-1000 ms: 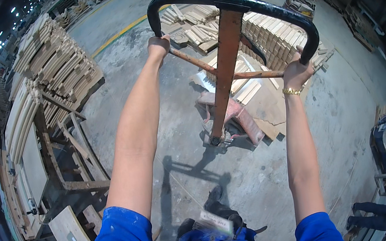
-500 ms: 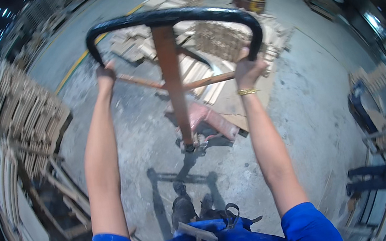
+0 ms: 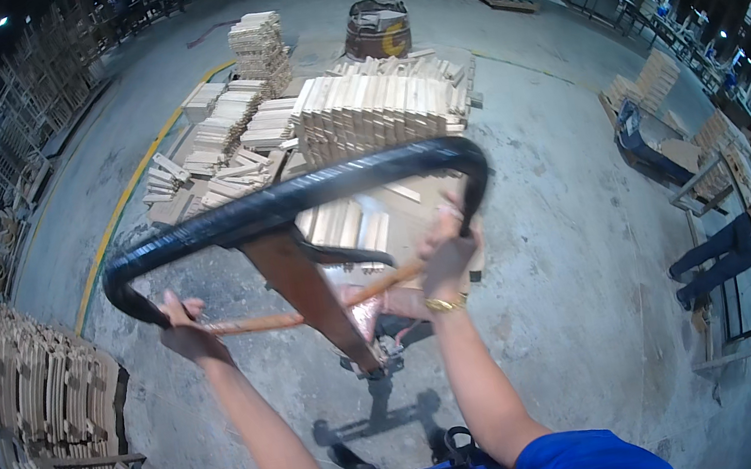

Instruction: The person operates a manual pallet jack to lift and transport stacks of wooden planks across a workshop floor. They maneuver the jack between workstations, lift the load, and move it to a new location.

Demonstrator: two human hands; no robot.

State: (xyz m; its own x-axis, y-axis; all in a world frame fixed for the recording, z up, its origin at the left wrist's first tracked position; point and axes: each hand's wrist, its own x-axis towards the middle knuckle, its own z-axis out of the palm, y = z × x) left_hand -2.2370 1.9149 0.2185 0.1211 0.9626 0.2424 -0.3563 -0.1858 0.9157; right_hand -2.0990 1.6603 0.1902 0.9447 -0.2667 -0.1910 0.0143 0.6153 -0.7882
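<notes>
The pallet jack handle (image 3: 292, 203), a black-wrapped loop on an orange-brown shaft, rises in front of me, its left side lower than its right. My left hand (image 3: 186, 325) is closed around the loop's lower left end, where an orange crossbar joins it. At the right end, my right hand (image 3: 446, 248), a gold bracelet at its wrist, is closed on the loop; motion blurs some fingers. A curved black lever (image 3: 350, 256) sits inside the loop. Below, the handle partly hides the jack's faded red body (image 3: 367, 319), close to the load of wood.
Ahead lie stacked wooden strips (image 3: 375, 107) and a dark barrel (image 3: 378, 30). A yellow floor line (image 3: 118, 211) runs along the left. Wood piles (image 3: 46, 385) and frames flank my left side. To the right, a person (image 3: 749, 234) bends at a bench near more wood stacks (image 3: 642, 84).
The handle has come lower in view and tilted down to the left, both hands still on it. My view has lifted, showing more of the wood stacks and the barrel ahead.
</notes>
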